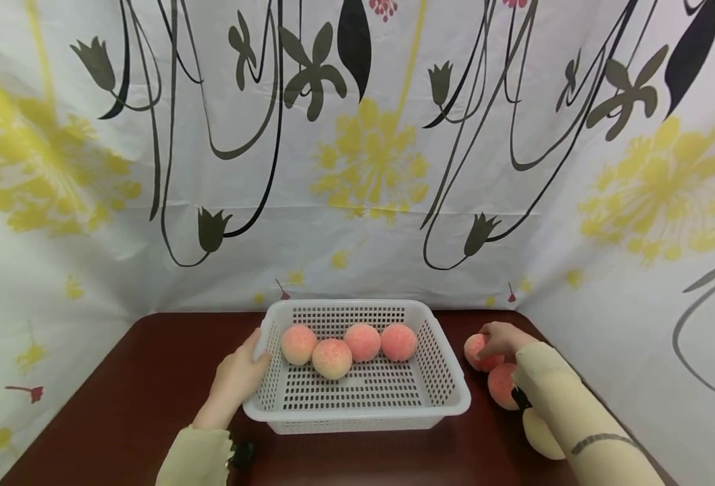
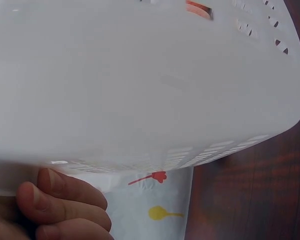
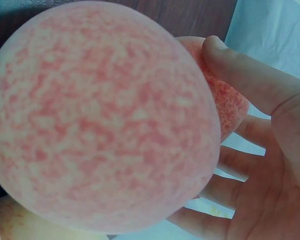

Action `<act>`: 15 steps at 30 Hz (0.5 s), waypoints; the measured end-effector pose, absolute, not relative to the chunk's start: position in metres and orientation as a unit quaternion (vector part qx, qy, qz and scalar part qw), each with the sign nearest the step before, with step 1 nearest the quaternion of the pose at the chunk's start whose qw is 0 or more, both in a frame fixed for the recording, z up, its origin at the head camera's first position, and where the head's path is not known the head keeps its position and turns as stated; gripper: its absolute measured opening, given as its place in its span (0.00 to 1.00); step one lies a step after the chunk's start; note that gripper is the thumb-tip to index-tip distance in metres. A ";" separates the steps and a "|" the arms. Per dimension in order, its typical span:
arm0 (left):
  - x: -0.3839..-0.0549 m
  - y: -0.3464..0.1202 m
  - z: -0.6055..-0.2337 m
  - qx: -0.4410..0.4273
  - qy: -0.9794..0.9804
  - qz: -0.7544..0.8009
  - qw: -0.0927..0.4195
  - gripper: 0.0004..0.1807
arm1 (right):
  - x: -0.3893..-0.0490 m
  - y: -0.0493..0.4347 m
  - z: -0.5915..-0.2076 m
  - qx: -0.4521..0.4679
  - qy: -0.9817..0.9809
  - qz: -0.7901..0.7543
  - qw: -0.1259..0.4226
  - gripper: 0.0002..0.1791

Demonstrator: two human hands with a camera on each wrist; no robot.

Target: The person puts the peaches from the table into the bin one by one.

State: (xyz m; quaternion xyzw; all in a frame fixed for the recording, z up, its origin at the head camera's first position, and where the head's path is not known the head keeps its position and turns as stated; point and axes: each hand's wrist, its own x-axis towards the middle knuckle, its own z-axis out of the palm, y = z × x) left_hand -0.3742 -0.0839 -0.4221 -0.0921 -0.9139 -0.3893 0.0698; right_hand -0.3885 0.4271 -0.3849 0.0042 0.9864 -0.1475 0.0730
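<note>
Reddish-pink and mottled, that peach [image 1: 474, 349] sat near the right edge of the tabletop [image 1: 150, 391], toward the back corner, right hand [image 1: 504, 337] wrapped round it; left hand [image 1: 238, 375] gripped the white basket [image 1: 357, 414].

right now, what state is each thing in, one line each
white basket, upright on the table, uncovered
four peaches, resting inside the basket
left grip, curled on the basket's left rim
right grip, thumb and fingers around the far peach
far peach, held; whether lifted, can't tell
middle peach, on the table
near peach, on the table, partly hidden
patterned sheet, hanging, creased
</note>
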 end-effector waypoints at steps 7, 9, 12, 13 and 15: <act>-0.372 -0.087 -0.423 -0.088 -0.914 -0.389 0.071 0.35 | -0.393 0.427 -0.371 -0.015 0.988 -0.133 0.073 0.37; -0.374 -0.087 -0.423 -0.091 -0.914 -0.390 0.071 0.35 | -0.392 0.427 -0.366 -0.017 0.989 -0.131 0.068 0.37; -0.376 -0.085 -0.423 -0.089 -0.913 -0.391 0.071 0.35 | -0.391 0.428 -0.357 -0.022 0.988 -0.142 0.061 0.37; -0.376 -0.084 -0.423 -0.088 -0.913 -0.393 0.069 0.35 | -0.391 0.428 -0.354 -0.026 0.987 -0.144 0.059 0.37; -0.378 -0.082 -0.422 -0.088 -0.912 -0.395 0.065 0.35 | -0.390 0.428 -0.346 -0.033 0.987 -0.146 0.057 0.37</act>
